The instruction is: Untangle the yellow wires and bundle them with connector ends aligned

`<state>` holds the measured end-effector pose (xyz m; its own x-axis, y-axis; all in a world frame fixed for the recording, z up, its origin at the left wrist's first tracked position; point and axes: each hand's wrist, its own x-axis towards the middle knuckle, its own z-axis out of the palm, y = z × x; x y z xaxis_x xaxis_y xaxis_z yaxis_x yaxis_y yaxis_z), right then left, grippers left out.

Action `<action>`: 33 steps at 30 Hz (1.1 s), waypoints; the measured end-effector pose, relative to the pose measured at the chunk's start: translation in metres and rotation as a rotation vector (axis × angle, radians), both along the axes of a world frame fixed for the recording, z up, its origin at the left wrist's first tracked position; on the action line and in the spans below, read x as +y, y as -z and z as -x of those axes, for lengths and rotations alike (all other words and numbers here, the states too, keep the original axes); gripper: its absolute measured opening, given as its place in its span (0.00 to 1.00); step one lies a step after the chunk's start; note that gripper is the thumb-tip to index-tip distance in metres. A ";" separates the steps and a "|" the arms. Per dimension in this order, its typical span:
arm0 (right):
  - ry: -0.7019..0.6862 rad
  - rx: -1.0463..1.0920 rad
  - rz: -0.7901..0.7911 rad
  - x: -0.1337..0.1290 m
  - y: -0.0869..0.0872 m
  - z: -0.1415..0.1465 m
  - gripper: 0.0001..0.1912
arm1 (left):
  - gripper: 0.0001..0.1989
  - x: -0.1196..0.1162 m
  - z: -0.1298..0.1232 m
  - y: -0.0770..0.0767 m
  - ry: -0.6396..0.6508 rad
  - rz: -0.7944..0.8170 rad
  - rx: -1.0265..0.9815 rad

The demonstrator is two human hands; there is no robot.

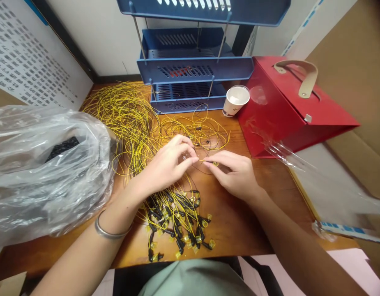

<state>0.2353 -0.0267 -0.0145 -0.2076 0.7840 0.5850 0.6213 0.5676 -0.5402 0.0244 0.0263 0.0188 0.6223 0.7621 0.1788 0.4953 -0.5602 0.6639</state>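
My left hand [173,161] pinches a thin yellow wire between thumb and forefinger, over the middle of the wooden table. Close by on the right, my right hand [234,169] pinches a small dark piece on that wire, with a yellowish clear bit [215,163] showing at the fingers. The exact kind of this piece is too small to tell. Behind and left of my left hand lies a big tangle of yellow wires [125,111]. Below the hands, several black connectors with yellow clear caps [177,222] lie at the ends of yellow wires.
On the left sits a clear plastic bag [94,172] with black pieces inside. A blue tiered rack [192,69] stands at the back, beside a paper cup [236,100]. At right are a red box [276,111] with a beige handle and cardboard [353,57].
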 end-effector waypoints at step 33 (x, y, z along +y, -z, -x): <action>-0.447 0.133 -0.194 -0.037 0.021 0.039 0.08 | 0.11 -0.006 -0.004 0.021 -0.329 0.993 -0.718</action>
